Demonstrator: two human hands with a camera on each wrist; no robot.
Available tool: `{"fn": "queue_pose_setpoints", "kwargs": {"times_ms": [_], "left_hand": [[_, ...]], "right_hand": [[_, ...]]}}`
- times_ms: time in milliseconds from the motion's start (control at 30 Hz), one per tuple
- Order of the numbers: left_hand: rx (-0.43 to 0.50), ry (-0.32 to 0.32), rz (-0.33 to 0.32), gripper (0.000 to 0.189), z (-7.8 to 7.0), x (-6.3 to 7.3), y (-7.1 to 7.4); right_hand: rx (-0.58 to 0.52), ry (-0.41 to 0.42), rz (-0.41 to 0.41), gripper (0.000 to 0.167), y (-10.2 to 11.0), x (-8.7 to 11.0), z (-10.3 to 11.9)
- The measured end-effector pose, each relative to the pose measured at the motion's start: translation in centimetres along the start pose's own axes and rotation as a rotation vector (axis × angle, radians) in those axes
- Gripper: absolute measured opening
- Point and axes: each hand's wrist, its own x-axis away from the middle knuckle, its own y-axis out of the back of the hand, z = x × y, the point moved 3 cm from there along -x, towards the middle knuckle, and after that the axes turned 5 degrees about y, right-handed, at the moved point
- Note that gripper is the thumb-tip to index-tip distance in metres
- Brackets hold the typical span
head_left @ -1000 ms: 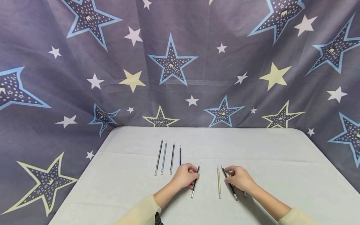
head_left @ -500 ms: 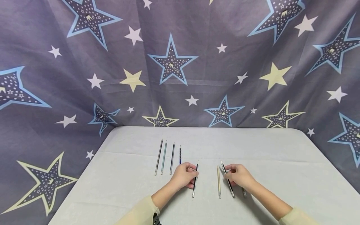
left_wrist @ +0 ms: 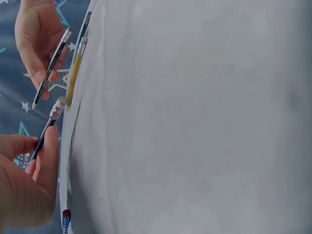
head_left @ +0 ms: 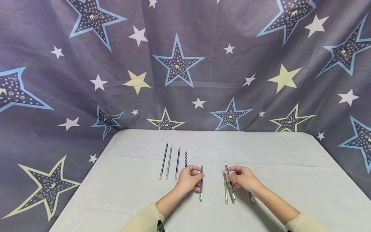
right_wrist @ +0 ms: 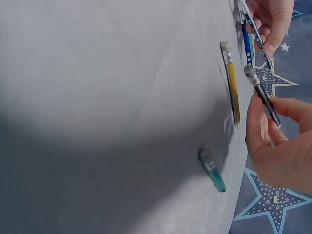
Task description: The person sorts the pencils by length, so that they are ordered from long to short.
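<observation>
From my head, my left hand [head_left: 187, 179] pinches a dark pencil [head_left: 201, 190] and my right hand [head_left: 245, 178] a second pencil [head_left: 232, 190] over the white table [head_left: 261, 148], starry curtain [head_left: 214, 77] behind, both tips pointing away from me, the right slanting leftward. My left wrist shows that narrow pinch, eraser [left_wrist: 61, 101] nearest; my right wrist, likewise, near a yellow pencil [right_wrist: 232, 83].

Left sleeve [head_left: 143, 218]: pale cream-yellow, plain, black strap [head_left: 160, 226] partly visible at cuff. Right sleeve [head_left: 305, 223]: matching colour; small dark piece [head_left: 288, 228] at cuff edge, unidentifiable. Left hand [head_left: 187, 179] and right hand [head_left: 245, 179] bare.
</observation>
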Motion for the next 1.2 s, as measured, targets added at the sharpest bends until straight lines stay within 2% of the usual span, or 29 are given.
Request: {"fn": "queue_pose_setpoints", "kwargs": {"times_ms": [267,833,1200], "left_hand": [[0.009,-0.024,-0.013,0.027,-0.3,0.3,-0.2],[0.022,-0.023,-0.023,0.027,-0.3,0.4,-0.4],[0.036,-0.009,-0.02,0.027,-0.4,0.1,-0.5]], "right_hand": [[-0.107,0.024,0.013,0.051,-0.7,-0.5,0.0],[-0.132,0.01,-0.023,0.049,-2.5,-1.1,0.1],[-0.158,0.015,0.006,0.05,-3.0,-1.2,0.5]]}}
